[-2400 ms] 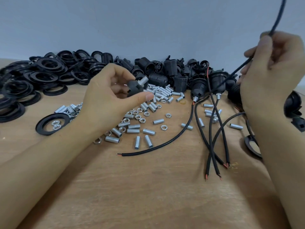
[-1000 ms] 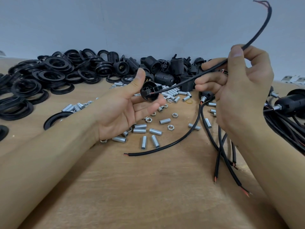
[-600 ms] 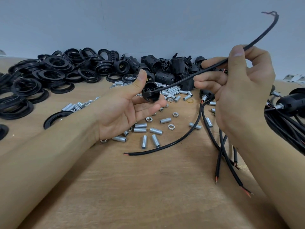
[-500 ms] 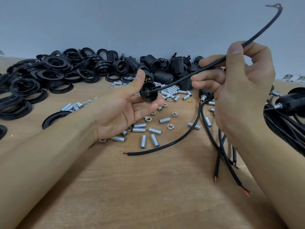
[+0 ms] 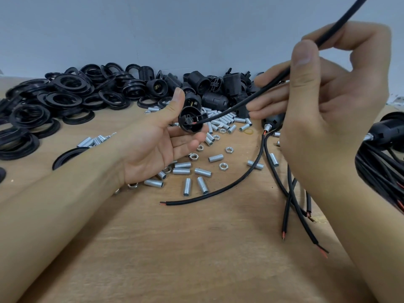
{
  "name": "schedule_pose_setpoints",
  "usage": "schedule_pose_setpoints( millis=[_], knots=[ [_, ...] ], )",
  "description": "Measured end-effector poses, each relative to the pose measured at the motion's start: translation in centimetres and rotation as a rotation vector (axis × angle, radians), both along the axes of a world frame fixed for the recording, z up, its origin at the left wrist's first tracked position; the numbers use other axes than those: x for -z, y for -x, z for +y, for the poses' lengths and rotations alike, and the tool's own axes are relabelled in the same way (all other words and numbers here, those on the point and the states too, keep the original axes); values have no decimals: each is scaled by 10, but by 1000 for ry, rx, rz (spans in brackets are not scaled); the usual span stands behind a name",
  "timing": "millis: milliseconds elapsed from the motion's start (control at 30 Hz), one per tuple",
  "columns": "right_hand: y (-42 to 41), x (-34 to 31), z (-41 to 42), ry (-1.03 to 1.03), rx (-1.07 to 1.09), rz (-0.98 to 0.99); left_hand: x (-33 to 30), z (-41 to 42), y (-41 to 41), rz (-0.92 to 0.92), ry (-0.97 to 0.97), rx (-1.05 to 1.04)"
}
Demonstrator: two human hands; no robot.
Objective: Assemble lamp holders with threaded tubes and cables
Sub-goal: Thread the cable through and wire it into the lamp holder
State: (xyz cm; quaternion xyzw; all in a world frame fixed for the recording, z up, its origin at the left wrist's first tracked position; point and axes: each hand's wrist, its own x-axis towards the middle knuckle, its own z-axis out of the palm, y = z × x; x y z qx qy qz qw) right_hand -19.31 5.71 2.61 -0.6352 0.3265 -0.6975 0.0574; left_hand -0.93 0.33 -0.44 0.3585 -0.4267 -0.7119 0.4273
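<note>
— Left hand (image 5: 153,147) cradling the lamp holder (image 5: 190,122) above the table (image 5: 196,248), thumb pressed on its rim; right hand (image 5: 328,106) pinching the cable (image 5: 247,101)?

— Yes. Stripped tip already inside the cup. Feed straight, grip closer, keep both strands together.

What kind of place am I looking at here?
Probably a small assembly workbench for lamp parts: a wooden table against a plain wall, heaped with black rings and lamp holders, with loose threaded tubes and cut cables spread out.
</note>
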Motion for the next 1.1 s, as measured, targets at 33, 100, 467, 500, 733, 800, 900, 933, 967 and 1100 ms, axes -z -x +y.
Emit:
schedule_pose_setpoints(
  millis=[33, 100, 467, 500, 733, 800, 900, 933, 967, 1100],
  knots=[
    [0, 0, 0, -8, -10, -14, 0, 0, 0, 1, 1, 1],
    [-1, -1, 1, -25, -49, -45, 1, -1, 0, 10, -1, 2],
    [-1, -1, -1, -37, -61, -78, 3, -2, -1, -10, 20, 25],
    [0, -1, -1, -35, -66, -80, 2, -2, -1, -18, 26, 29],
    [-1, 1, -1, -73, -59, -72, 3, 0, 0, -45, 45, 33],
    [-2, 1, -1, -79, -54, -55, 2, 0, 0, -56, 56, 32],
    [-2, 0, 0, -68, -89, -54, 3, 1, 1, -82, 111, -5],
    [-2, 0, -1, -65, -114, -67, 3, 1, 0, -98, 144, -24],
    [-2, -1, -2, -71, -141, -93, 2, 0, 0, -119, 180, -39],
    [3, -2, -7, -242, -287, -369, 3, 0, -1, -196, 293, -64]
  ],
)
